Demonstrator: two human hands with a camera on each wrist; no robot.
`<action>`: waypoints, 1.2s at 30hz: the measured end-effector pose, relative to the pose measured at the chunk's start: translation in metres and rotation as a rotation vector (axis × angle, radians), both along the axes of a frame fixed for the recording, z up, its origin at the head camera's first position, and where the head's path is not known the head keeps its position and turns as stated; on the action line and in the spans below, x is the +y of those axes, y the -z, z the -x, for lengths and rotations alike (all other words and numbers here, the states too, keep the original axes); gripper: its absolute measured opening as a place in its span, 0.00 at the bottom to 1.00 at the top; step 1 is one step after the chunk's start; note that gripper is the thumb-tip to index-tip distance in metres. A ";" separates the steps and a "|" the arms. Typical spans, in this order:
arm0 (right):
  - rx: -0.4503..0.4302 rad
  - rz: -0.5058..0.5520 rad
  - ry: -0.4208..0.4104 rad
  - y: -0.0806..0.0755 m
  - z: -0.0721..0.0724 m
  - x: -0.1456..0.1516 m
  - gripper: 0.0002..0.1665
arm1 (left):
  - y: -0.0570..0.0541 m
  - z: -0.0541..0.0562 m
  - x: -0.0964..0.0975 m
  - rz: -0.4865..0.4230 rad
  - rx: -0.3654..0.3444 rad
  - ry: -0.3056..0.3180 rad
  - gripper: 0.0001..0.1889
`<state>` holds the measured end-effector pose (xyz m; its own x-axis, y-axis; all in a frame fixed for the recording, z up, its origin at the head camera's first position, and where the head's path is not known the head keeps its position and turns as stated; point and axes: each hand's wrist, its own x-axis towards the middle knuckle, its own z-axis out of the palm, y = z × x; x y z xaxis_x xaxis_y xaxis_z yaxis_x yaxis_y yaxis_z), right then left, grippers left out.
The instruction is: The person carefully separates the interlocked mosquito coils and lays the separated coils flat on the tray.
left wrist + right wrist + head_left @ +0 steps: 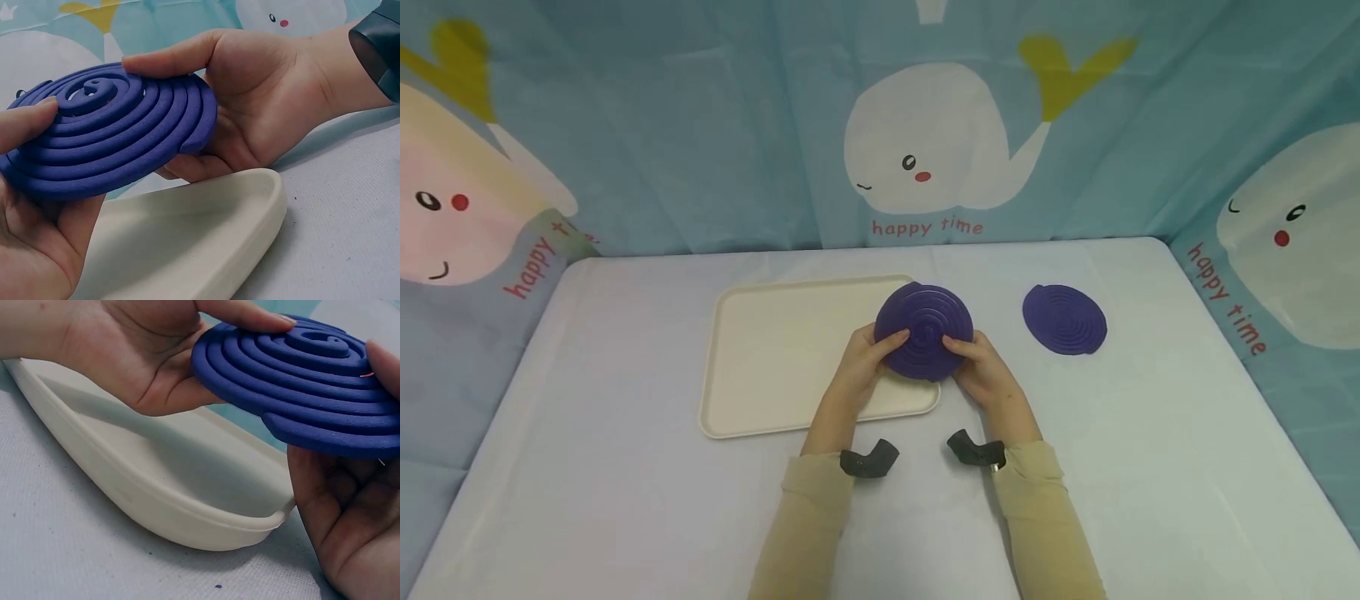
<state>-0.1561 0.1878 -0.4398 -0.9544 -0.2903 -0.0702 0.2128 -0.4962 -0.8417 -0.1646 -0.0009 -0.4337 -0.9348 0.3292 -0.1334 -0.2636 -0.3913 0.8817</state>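
Both hands hold a dark purple-blue mosquito coil (925,360), a flat disc of spiral grooves, above the right end of the cream tray (782,358). My left hand (856,367) grips its left side and my right hand (988,382) its right side. Each thumb lies on the upper face near the centre, with the other fingers underneath and partly hidden. In the left wrist view, the coil (125,147) is tilted and its outer tail shows near the right hand (262,94). A second purple coil (1066,321) lies flat on the table, right of the hands.
The tray has a low raised rim (156,512) and sits on a white-covered table (625,517). A blue curtain (737,150) printed with whales hangs behind and at both sides. Black wrist mounts (869,460) stick out inward from the forearms.
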 end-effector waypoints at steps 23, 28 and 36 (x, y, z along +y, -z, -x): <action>-0.018 0.125 -0.019 -0.001 -0.003 0.001 0.15 | 0.000 -0.001 0.003 0.076 0.079 0.031 0.26; -0.028 0.124 -0.018 -0.001 -0.003 0.000 0.14 | 0.000 -0.002 0.003 0.057 0.058 0.042 0.28; -0.025 0.124 -0.026 -0.003 -0.002 -0.002 0.18 | 0.001 -0.002 -0.001 0.027 0.052 0.079 0.27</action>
<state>-0.1540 0.1857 -0.4372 -0.9448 -0.3229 -0.0559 0.2473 -0.5904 -0.7683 -0.1625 -0.0018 -0.4349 -0.9118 0.3996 -0.0948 -0.2461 -0.3468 0.9051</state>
